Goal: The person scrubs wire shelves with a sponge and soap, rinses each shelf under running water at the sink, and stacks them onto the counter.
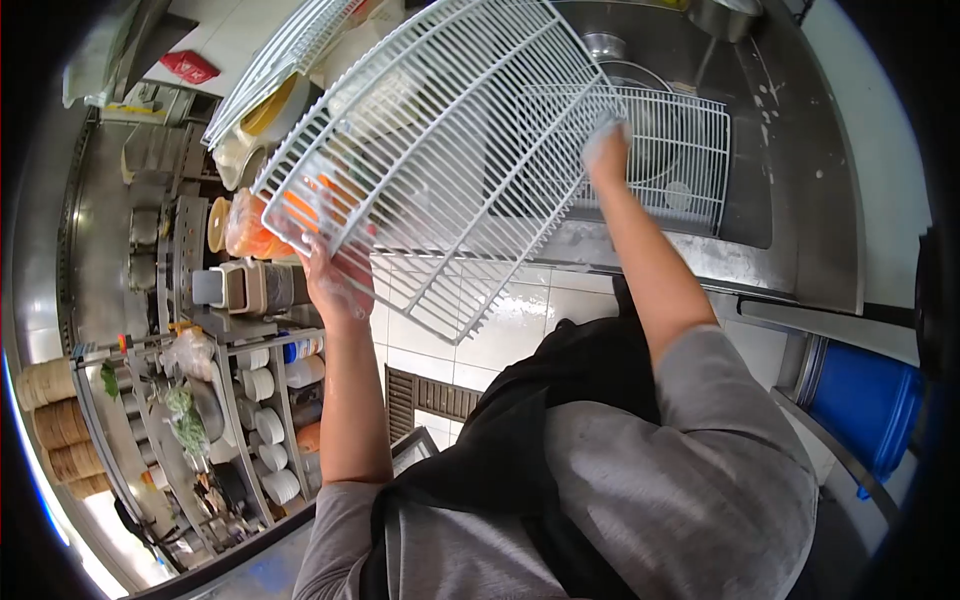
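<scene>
Fingers of the left hand (342,283) grip a wire rack (455,130) at its lower left corner, its long axis slanting up-right from them; the right hand (608,150), closed on a pale, blurred item (602,128), meets the opposite edge. Beyond, a second rack (727,150) lies in the sink (818,200).
</scene>
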`<state>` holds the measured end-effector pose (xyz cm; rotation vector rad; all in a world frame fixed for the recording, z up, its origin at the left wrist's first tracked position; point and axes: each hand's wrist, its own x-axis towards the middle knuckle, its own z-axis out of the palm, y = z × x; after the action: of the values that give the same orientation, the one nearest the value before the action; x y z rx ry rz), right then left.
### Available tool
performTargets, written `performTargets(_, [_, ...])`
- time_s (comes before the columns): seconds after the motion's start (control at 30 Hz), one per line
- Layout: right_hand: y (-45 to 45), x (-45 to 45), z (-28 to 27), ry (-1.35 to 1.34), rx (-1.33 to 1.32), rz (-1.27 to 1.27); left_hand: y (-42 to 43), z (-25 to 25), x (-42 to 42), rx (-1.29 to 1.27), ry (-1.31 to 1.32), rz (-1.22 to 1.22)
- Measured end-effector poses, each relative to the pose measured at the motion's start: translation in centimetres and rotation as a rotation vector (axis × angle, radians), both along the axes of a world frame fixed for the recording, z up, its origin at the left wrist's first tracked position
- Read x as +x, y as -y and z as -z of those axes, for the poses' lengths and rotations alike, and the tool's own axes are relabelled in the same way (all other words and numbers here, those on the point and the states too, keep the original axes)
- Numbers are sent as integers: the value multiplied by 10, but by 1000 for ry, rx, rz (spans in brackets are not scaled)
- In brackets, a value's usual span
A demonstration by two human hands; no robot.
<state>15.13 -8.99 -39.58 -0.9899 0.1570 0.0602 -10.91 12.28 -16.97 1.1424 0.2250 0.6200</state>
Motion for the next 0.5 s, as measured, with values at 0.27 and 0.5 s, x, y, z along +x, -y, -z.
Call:
performTargets(0.27, [-1,14,64,-647,197,158,-2,2,1,-16,39,-37])
performTargets(0.5, [85,123,44,-398,384,-102,10,7,-14,-19,-13,-38])
